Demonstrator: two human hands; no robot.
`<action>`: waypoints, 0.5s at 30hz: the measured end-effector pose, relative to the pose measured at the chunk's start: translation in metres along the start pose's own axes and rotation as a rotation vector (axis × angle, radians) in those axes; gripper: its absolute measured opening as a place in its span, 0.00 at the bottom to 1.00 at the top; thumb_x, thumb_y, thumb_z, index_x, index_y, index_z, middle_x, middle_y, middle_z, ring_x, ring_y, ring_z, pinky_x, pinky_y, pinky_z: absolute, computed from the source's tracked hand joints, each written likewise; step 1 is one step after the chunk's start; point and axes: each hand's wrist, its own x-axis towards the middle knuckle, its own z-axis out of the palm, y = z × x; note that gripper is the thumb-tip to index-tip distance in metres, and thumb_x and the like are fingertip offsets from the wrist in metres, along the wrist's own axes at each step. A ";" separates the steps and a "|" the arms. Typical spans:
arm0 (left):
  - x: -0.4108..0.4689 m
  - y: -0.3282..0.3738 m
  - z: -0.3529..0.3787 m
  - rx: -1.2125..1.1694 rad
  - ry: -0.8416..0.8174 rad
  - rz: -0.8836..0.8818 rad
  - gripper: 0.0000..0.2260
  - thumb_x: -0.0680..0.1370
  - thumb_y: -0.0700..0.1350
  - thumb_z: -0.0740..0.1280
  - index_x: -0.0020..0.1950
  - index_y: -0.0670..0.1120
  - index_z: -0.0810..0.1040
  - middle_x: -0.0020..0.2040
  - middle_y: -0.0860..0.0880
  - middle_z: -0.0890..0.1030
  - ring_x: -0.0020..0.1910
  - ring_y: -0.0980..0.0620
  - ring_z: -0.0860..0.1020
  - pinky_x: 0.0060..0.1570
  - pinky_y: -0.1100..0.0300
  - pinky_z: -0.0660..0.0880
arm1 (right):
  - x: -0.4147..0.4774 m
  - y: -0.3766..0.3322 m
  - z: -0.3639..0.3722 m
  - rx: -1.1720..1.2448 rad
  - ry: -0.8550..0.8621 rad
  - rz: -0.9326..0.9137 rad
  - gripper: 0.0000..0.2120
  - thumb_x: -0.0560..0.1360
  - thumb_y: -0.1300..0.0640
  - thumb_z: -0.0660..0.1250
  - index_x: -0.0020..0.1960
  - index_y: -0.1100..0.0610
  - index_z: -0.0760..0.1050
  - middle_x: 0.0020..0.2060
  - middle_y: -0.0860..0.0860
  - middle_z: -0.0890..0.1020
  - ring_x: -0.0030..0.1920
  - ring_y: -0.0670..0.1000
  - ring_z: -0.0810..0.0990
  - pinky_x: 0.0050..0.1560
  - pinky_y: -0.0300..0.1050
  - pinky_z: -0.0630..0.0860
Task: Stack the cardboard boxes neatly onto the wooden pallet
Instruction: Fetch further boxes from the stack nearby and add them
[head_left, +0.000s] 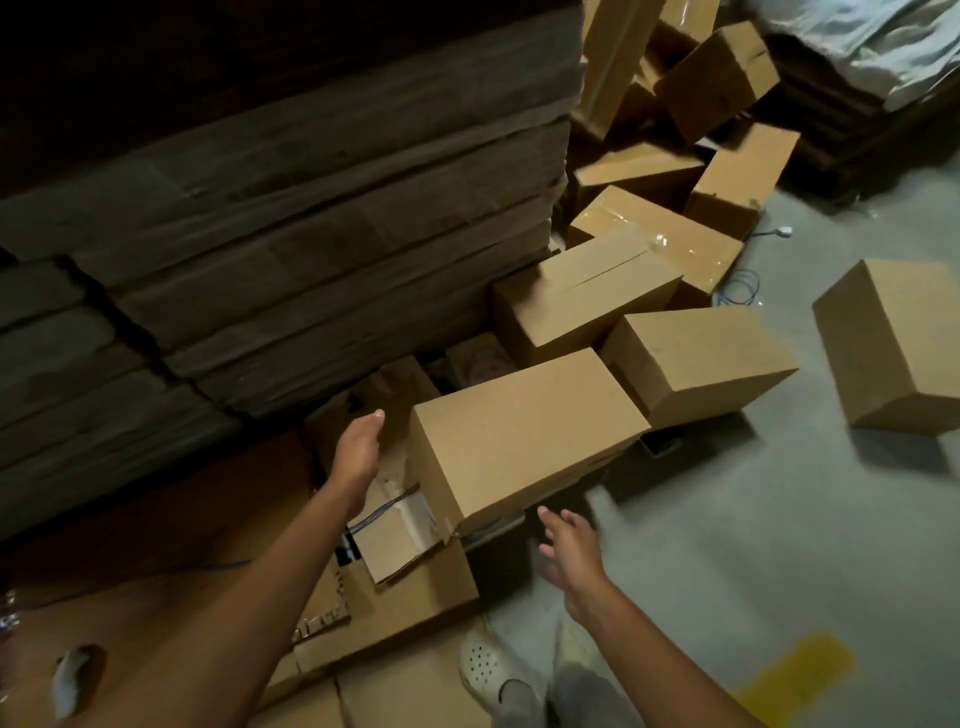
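Head view: rightmost cardboard box (898, 332) cut off.

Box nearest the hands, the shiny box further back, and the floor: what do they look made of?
Nearest box: plain brown cardboard, matte, with creased folded edges. Shiny box: the same cardboard, seemingly wrapped in clear tape or film, going by the wrinkled glare. Floor: probably smooth concrete, pale grey, perhaps painted; a yellow mark shows.
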 end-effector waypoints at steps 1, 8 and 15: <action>0.016 -0.003 0.002 -0.013 -0.011 -0.042 0.24 0.85 0.56 0.57 0.78 0.47 0.64 0.75 0.45 0.69 0.73 0.45 0.69 0.71 0.47 0.66 | 0.013 0.002 0.007 -0.015 0.002 0.024 0.31 0.81 0.50 0.66 0.79 0.54 0.59 0.65 0.56 0.74 0.62 0.56 0.75 0.62 0.55 0.74; 0.115 -0.027 0.026 -0.081 -0.035 -0.154 0.26 0.83 0.60 0.57 0.78 0.48 0.66 0.74 0.46 0.71 0.72 0.46 0.69 0.73 0.42 0.65 | 0.107 0.005 0.049 0.086 0.056 0.237 0.09 0.81 0.48 0.65 0.56 0.53 0.74 0.60 0.59 0.77 0.53 0.57 0.78 0.59 0.58 0.79; 0.212 -0.064 0.049 0.409 -0.217 -0.100 0.32 0.81 0.66 0.55 0.81 0.51 0.58 0.81 0.46 0.59 0.78 0.44 0.61 0.73 0.44 0.60 | 0.186 0.025 0.077 0.380 0.074 0.439 0.29 0.82 0.44 0.62 0.78 0.57 0.64 0.73 0.60 0.69 0.70 0.60 0.72 0.64 0.59 0.74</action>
